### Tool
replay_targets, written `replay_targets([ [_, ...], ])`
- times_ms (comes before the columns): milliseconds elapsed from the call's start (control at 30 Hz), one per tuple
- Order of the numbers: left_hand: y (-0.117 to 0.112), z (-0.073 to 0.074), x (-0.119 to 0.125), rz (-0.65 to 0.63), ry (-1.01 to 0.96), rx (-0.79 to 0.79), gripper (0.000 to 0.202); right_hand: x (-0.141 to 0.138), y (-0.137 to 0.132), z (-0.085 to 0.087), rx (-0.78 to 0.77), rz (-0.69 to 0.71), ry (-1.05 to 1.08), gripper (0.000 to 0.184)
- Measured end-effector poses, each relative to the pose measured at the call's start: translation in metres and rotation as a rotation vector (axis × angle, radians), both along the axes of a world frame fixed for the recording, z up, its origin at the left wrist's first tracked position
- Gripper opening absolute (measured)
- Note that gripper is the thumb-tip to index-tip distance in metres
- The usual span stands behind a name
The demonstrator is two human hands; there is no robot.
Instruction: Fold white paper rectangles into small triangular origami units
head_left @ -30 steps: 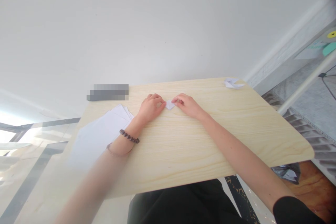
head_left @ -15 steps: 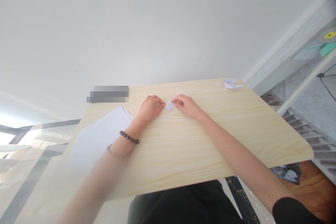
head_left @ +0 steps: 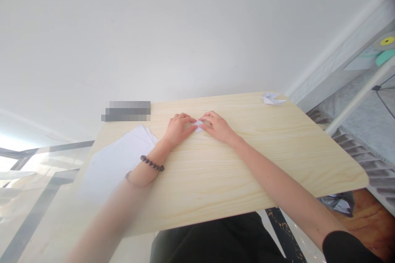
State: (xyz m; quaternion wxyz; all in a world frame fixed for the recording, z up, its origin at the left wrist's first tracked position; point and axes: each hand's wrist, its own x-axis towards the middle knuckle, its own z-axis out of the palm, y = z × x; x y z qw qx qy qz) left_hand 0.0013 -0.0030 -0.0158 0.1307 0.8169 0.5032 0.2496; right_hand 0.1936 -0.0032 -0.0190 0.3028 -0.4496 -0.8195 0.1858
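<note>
at the far middle of the table, my left hand and right hand meet over the small folded paper. a second ago the two hands sat a little apart, each nipping one corner, and most of the white piece showed between them. now the fingertips have closed in from both sides until they nearly touch, and only a sliver of the paper is visible. both hands are together and pressed down on it, holding it flat against the wood. i read this as a crease being set, not the piece being lifted or turned, though the fold itself is hidden under my fingers. a bead bracelet circles my left wrist. beside that wrist, toward the left edge, lies a fanned stack of white sheets. a finished paper figure rests well apart at the far right corner. the surface is pale wood-grain board with rounded corners, set against a plain white wall. a white pole slants past on the right above patterned grey flooring.
</note>
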Motion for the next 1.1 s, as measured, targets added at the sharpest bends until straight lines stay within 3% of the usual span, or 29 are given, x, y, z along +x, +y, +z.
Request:
replay_targets([
  [200, -0.005, 0.006, 0.003, -0.039, -0.054, -0.012, 0.022, 0.001, 0.000, 0.003, -0.063, 0.051, 0.113, 0.012],
  [400, -0.006, 0.009, 0.004, -0.116, -0.123, -0.049, 0.023, 0.000, -0.002, 0.004, -0.044, 0.054, 0.203, 0.014],
  [633, -0.008, 0.012, 0.002, -0.031, -0.321, -0.182, 0.032, 0.001, -0.003, 0.005, -0.126, 0.022, 0.221, 0.025],
  [1100, -0.012, 0.013, 0.006, -0.101, -0.358, -0.174, 0.031, -0.004, -0.007, 0.007, 0.078, 0.072, 0.122, 0.024],
])
